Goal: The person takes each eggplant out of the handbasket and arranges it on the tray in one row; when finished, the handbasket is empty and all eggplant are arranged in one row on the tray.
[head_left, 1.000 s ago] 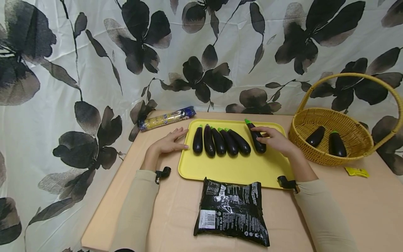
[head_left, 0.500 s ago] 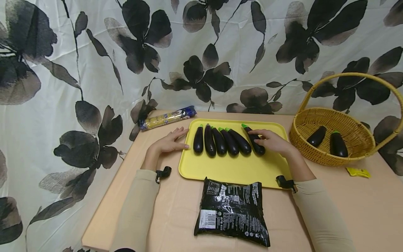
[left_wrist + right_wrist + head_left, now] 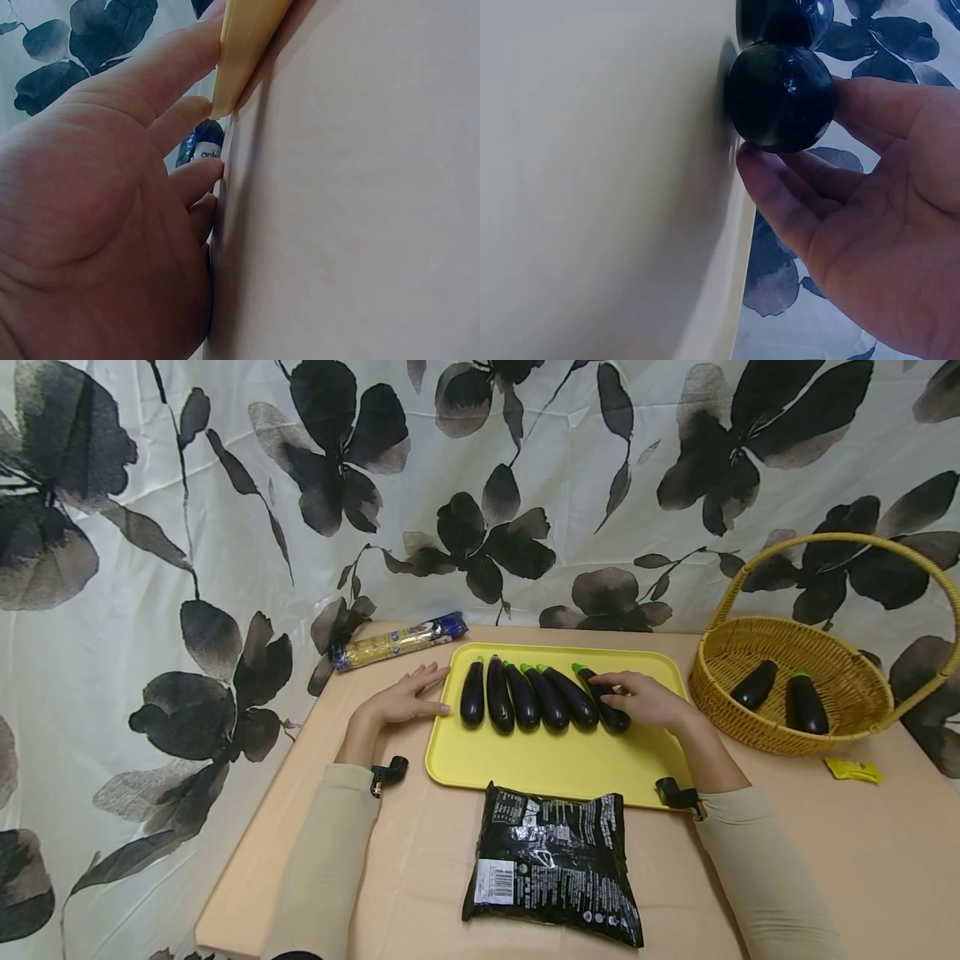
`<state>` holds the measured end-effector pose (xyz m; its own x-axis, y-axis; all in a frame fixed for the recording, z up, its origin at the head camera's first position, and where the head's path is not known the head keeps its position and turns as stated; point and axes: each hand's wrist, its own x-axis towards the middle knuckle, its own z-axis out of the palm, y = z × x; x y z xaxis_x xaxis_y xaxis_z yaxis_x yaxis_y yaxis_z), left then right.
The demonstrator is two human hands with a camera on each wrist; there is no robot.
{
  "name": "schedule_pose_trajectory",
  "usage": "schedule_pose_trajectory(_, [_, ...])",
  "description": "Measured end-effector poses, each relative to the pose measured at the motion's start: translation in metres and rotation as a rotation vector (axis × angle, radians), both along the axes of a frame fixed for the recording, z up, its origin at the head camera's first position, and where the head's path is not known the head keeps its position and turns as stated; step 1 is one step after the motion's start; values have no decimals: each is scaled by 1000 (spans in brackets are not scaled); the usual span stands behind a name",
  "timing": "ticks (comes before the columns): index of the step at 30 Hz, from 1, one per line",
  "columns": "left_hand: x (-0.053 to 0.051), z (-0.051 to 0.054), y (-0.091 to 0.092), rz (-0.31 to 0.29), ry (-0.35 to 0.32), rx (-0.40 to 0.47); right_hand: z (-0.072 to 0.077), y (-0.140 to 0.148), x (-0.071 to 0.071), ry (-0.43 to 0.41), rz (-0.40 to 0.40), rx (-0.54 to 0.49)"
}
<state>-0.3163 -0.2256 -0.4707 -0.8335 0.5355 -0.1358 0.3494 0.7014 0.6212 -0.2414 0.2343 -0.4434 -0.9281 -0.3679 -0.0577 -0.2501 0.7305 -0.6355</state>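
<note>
On the yellow tray (image 3: 525,764), several dark purple eggplants (image 3: 498,695) with green stem ends lie in a row. My right hand (image 3: 647,697) holds the rightmost eggplant (image 3: 611,714) on the tray, tilted and close beside the others. In the right wrist view, that eggplant's rounded end (image 3: 780,97) sits between my thumb and fingers and meets its neighbour (image 3: 784,19). At the tray's left rim, my left hand (image 3: 401,700) rests with fingers extended. Its thumb and a finger touch the tray's side (image 3: 244,56) in the left wrist view.
A wicker basket (image 3: 757,731) with two eggplants stands right of the tray. In front of the tray lies a black printed packet (image 3: 555,868). A yellow-blue package (image 3: 397,645) lies at the back left, a small yellow sachet (image 3: 853,771) below the basket. A floral cloth hangs behind.
My right hand has slid the rightmost eggplant left across the tray, narrowing the gap to the row. The left hand has stayed at the tray's rim.
</note>
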Motion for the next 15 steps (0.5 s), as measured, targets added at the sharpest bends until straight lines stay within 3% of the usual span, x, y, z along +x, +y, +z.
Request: schedule_pose_trajectory(15, [2, 1, 0, 15, -9, 6, 0, 2, 2, 10, 15, -8])
